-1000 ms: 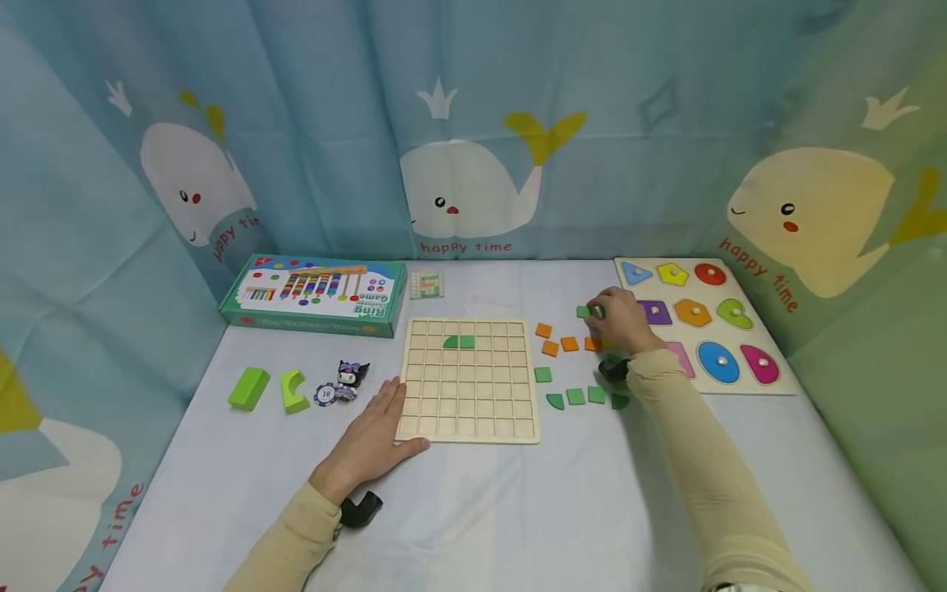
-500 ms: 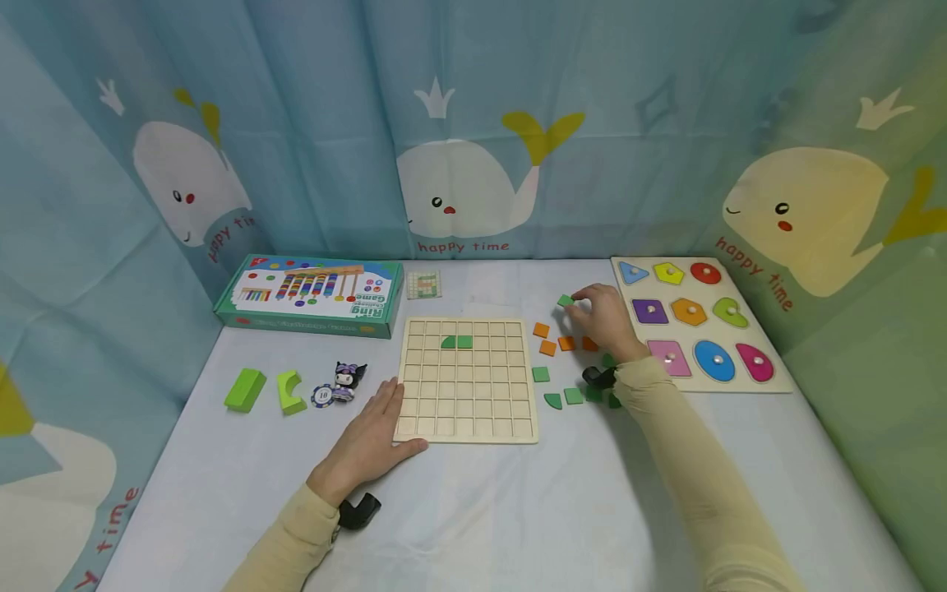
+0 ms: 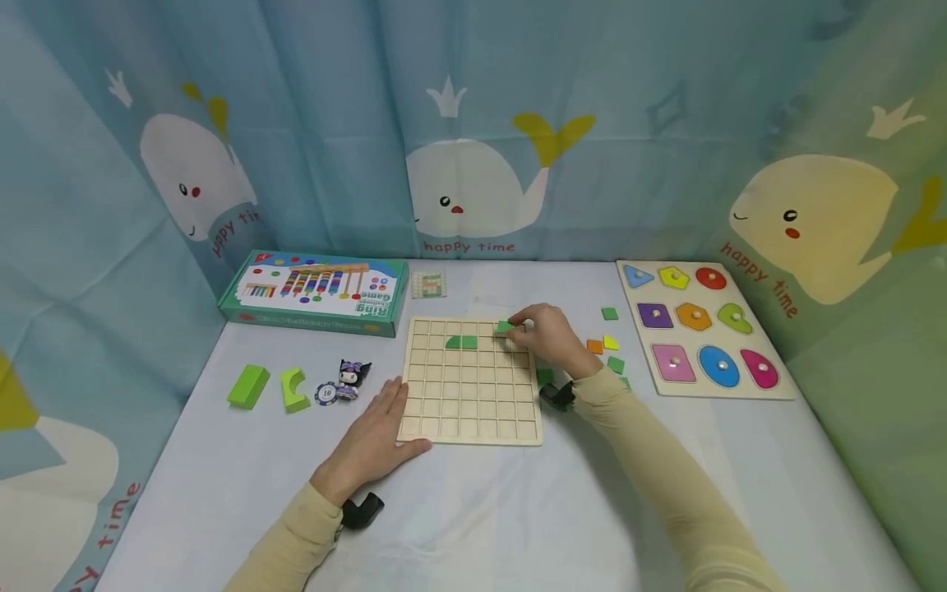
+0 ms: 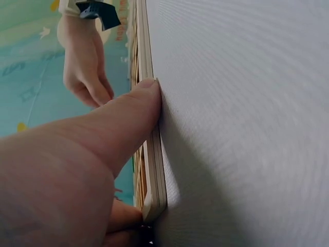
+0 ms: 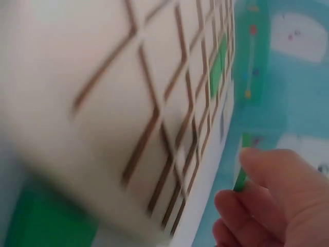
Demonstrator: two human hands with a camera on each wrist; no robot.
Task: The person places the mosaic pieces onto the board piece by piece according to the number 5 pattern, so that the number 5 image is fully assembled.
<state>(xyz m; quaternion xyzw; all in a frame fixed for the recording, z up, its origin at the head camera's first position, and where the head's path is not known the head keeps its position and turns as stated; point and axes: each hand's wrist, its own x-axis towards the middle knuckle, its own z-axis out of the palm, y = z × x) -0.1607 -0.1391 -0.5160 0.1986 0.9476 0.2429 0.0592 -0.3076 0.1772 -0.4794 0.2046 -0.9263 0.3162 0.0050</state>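
A wooden grid board [image 3: 473, 403] lies in mid-table; a green quarter-circle tile [image 3: 453, 342] and a green square tile [image 3: 469, 342] sit side by side in its second row from the back. My left hand [image 3: 370, 448] rests against the board's left front corner, fingers extended along the side; in the left wrist view the thumb [image 4: 136, 105] touches the front edge. Over the board's back right part, my right hand [image 3: 551, 335] pinches another green tile [image 3: 504, 327]. The right wrist view shows that tile [image 5: 242, 167] between thumb and finger, tilted and apart from the grid.
Loose tiles, including an orange one [image 3: 595, 346] and a yellow one [image 3: 611, 342], lie right of the board, partly hidden by my arm. Further right is a shape puzzle [image 3: 673, 395]. Leftward are a game box [image 3: 314, 296], pattern card [image 3: 429, 284], green blocks [image 3: 248, 386], figurine [image 3: 351, 378] and chip [image 3: 326, 394].
My right hand has carried the pinched green tile leftward from beside the shape puzzle to above the board's back right part. The left hand stays at the board's corner.
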